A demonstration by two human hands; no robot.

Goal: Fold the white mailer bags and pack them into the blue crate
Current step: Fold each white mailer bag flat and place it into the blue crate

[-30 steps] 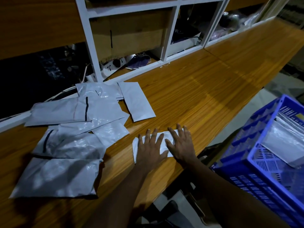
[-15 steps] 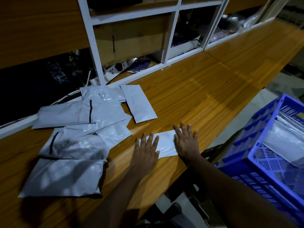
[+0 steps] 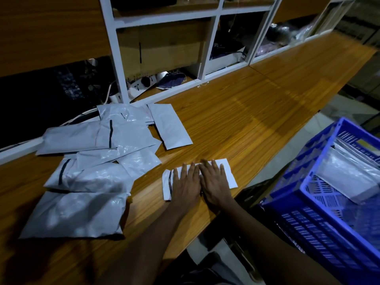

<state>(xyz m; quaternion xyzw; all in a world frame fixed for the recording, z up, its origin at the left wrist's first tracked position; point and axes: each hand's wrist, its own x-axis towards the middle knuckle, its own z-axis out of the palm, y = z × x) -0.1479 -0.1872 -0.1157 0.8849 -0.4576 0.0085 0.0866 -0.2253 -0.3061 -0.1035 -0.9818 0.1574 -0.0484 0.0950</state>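
White mailer bag [image 3: 229, 176] beneath flat fingers [image 3: 191, 171]

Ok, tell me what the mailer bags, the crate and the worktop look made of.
Mailer bags: thin glossy plastic film, judging by wrinkles and sheen. Blue crate: rigid moulded plastic with slotted walls. Worktop: wood grain, smooth and slightly shiny; laminate or veneer, cannot tell.

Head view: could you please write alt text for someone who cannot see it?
The left hand and right hand press flat, side by side, on a folded white mailer bag at the counter edge. More mailer bags lie piled to its left; a blue crate stands at right.
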